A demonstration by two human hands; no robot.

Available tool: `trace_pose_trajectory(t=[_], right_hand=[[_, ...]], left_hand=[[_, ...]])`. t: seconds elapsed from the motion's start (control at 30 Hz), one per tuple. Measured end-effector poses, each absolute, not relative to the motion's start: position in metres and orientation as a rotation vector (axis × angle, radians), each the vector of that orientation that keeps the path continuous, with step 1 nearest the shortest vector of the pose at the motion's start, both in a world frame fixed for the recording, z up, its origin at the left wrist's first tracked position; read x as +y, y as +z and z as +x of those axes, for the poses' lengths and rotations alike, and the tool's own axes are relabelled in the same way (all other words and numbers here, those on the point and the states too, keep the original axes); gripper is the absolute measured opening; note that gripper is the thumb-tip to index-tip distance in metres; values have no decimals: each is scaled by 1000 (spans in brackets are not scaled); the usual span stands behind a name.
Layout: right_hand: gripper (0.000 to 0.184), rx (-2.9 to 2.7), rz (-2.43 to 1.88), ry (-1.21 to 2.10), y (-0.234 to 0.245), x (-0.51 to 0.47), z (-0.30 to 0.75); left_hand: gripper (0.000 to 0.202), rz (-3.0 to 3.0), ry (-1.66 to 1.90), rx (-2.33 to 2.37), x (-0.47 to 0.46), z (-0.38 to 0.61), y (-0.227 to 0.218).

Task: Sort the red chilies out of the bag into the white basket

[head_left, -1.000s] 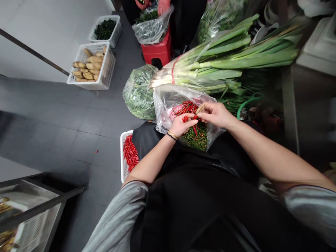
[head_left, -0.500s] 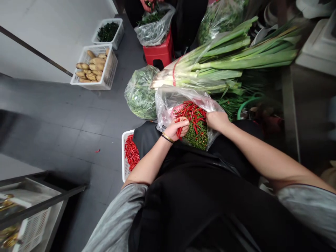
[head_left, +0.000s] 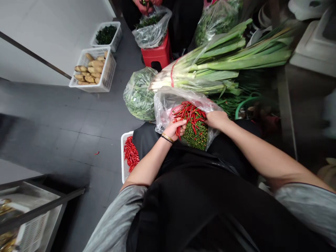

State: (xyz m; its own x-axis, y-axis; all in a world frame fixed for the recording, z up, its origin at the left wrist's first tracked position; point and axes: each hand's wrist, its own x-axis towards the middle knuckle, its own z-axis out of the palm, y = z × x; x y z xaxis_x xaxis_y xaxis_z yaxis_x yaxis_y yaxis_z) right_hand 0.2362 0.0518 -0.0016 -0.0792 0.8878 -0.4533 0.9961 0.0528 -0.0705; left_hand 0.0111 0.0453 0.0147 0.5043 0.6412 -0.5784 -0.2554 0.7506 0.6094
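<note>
A clear plastic bag (head_left: pixel 168 105) of red chillies (head_left: pixel 191 113) and green stems rests on my lap over a black apron. My left hand (head_left: pixel 175 128) is closed around a few red chillies at the bag's left side. At the bag's right edge my right hand (head_left: pixel 216 118) is closed, its fingers down among the chillies; what it grips is hidden. A white basket (head_left: pixel 125 159) with red chillies sits on the floor by my left knee.
A bundle of leeks (head_left: pixel 223 66) and bagged greens (head_left: pixel 139 94) lie ahead. A basket of ginger (head_left: pixel 91 70), a basket of dark greens (head_left: pixel 106 33) and a red stool (head_left: pixel 156 54) stand farther off. Another person's hands (head_left: pixel 145 5) work at the top. A metal rack (head_left: pixel 31 206) stands lower left.
My hands have separated. The left curled shut on a few chillies and drew toward me; the right dropped to the bag's right edge.
</note>
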Motion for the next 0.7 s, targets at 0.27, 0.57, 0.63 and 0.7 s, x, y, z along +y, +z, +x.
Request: trace_pose_trajectory(t=[0.27, 0.57, 0.63, 0.7], right_hand=[[20, 2147, 1990, -827, 33, 48, 276], [33, 2190, 1917, -1950, 25, -24, 187], [36, 1847, 1966, -2273, 15, -30, 181], [38, 1743, 1948, -2222, 12, -27, 185]], left_hand=[[39, 487, 589, 920, 45, 28, 11], [47, 638, 713, 834, 20, 38, 8], [42, 780, 768, 912, 12, 33, 11], [37, 913, 833, 970, 9, 27, 16]])
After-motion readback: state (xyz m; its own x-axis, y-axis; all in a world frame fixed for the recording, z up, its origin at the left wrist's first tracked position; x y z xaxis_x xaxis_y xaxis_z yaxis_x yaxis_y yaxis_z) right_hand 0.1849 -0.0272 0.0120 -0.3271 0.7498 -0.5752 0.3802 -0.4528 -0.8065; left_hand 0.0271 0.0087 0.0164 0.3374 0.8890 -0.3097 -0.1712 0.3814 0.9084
